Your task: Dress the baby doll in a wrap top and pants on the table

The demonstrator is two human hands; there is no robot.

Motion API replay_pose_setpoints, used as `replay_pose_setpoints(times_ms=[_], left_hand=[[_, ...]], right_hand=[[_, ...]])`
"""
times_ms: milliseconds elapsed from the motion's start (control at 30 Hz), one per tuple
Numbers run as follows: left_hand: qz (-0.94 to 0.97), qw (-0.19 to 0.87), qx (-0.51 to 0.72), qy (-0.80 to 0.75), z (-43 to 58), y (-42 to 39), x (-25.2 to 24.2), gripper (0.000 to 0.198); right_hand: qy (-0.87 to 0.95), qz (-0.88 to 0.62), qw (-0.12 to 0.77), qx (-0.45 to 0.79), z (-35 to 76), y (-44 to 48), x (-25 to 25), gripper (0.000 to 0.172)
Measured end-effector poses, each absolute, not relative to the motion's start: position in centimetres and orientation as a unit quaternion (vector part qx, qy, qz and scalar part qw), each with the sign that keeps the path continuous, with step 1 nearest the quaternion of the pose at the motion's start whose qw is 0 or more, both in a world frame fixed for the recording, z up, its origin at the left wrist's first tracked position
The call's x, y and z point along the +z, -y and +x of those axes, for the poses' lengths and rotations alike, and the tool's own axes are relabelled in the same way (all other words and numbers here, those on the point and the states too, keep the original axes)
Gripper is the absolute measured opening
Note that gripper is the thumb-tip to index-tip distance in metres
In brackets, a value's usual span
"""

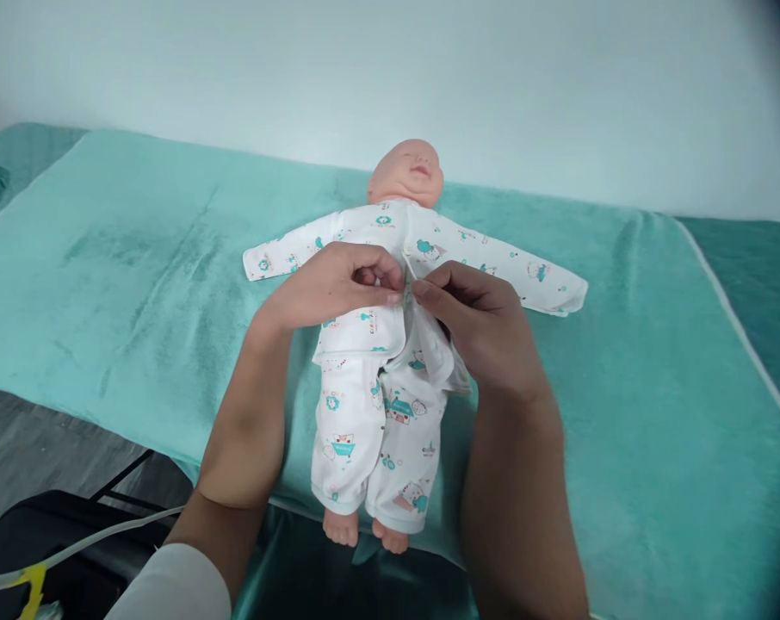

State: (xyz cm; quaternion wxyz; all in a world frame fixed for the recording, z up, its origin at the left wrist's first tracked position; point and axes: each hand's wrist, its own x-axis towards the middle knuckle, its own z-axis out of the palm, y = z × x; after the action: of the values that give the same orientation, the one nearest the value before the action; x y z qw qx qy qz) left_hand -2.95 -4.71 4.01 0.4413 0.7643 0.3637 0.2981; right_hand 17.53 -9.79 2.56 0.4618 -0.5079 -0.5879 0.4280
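Note:
A baby doll (408, 172) lies on its back on a teal blanket (138, 258), head toward the wall, arms spread. It wears a white printed shirt (377, 226) and matching white trousers (370, 435). My left hand (338, 282) pinches the left front edge of the shirt at the doll's chest. My right hand (477, 319) pinches the right front edge, fingertips meeting the left hand's at the middle. The lower right flap of the shirt hangs loose under my right hand. The doll's bare feet (364, 531) reach the blanket's near edge.
The blanket covers a table against a pale wall (390, 69). A darker teal cloth (752, 275) shows at the far right and another at the far left. Below the near edge are a grey floor (34, 448), a black object and a pale tube (73, 547).

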Motion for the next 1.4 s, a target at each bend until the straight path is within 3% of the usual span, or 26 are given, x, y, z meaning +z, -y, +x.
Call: replay_pose_setpoints(times_ms=[300,633,1267,1400], left_hand=[[0.783,0.421,0.279,-0.363,-3.1,4.4,3.9,0.005],[0.694,0.532,0.352,-0.335,-2.3,5.3,4.1,0.009],[0.7,0.552,0.336,-0.306,-2.9,4.9,3.7,0.016],[0.695,0.563,0.341,-0.288,-2.9,4.8,3.8,0.017]], right_hand=[[0.573,-0.515,0.471,0.43,17.3,9.7,2.5,0.036],[0.564,-0.489,0.519,0.417,17.2,9.6,2.1,0.034],[0.569,-0.488,0.482,0.454,17.0,9.9,2.9,0.043],[0.552,-0.474,0.486,0.483,17.1,9.8,3.1,0.035]])
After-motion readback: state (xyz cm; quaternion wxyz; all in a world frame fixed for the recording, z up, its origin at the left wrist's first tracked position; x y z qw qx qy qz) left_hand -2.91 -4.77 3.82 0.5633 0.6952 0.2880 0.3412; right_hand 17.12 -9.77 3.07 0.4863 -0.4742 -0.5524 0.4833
